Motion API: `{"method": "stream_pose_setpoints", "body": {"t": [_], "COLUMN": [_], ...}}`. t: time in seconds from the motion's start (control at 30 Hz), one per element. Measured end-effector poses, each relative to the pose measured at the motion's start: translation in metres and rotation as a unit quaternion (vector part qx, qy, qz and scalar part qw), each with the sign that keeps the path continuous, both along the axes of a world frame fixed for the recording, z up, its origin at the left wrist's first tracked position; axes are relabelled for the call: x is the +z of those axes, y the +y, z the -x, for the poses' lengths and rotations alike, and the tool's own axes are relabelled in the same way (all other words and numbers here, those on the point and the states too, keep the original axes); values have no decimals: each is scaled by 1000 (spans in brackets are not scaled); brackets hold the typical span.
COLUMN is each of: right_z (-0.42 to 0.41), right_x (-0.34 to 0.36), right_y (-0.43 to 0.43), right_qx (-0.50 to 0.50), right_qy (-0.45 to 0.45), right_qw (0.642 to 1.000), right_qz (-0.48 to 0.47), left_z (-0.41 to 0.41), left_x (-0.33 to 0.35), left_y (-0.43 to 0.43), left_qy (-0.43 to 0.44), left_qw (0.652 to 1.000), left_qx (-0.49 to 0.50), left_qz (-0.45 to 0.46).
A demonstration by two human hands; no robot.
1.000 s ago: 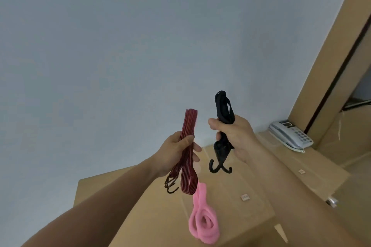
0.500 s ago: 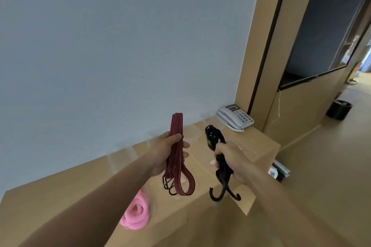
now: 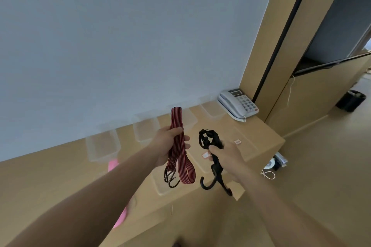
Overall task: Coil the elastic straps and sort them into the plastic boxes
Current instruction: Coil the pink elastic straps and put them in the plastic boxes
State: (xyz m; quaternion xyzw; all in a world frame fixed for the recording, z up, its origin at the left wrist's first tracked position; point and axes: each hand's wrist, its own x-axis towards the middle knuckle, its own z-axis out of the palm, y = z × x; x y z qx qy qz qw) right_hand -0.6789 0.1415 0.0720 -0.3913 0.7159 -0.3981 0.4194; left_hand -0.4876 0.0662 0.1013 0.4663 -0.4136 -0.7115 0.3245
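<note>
Your left hand [image 3: 170,144] curls its grip round the folded red striped strap [image 3: 176,118], your right hand [image 3: 226,152] clenches the bundled black strap [image 3: 207,138], both held above the table [image 3: 50,176] near the clear plastic boxes [image 3: 102,146], probably so neither uncoils before sorting

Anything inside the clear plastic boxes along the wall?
Nothing shows inside the leftmost box, the second box or the fourth box, beside the phone. The third box is partly covered by the red strap in the left hand.

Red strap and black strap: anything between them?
Head view: left hand fingertips past the red strap, then only wooden counter behind, with a small white label, up to the black strap.
</note>
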Motion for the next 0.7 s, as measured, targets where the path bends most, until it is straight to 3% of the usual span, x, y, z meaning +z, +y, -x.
{"method": "stream_pose_setpoints", "body": {"t": [0.33,0.7], "right_z": [17,42], "right_x": [-69,-108], "right_y": [-121,-147], "right_qx": [124,125], "right_qy": [183,145], "right_qw": [970,971], "right_qz": [-98,-144], "left_z": [31,51], "left_x": [-39,-51], "left_y": [-85,-123], "left_qy": [4,-2], "left_qw": [994,988], "left_qx": [60,67], "left_qz": [-95,-139]}}
